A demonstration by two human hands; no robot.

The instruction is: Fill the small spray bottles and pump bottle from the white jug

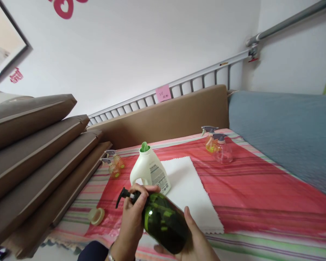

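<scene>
A dark green pump bottle [165, 222] with a black pump head lies tilted between my two hands, its pump pointing left. My left hand [134, 212] is wrapped round the neck and collar of the bottle. My right hand [197, 237] supports its base from the lower right, thumb up along the side. Just behind the bottle stands a pale green detergent jug [149, 168], uncapped, with a green spout at its mouth. A round pale cap [96, 216] rests on the cloth at the left.
Two clear spray bottles [114, 167] stand at the left; two more [223, 150] stand at the back right. A white cloth [188, 188] lies on the red sheet [247, 181]. Stacked cushions [38, 159] rise at the left, and a blue-grey padded surface [282, 134] borders the right.
</scene>
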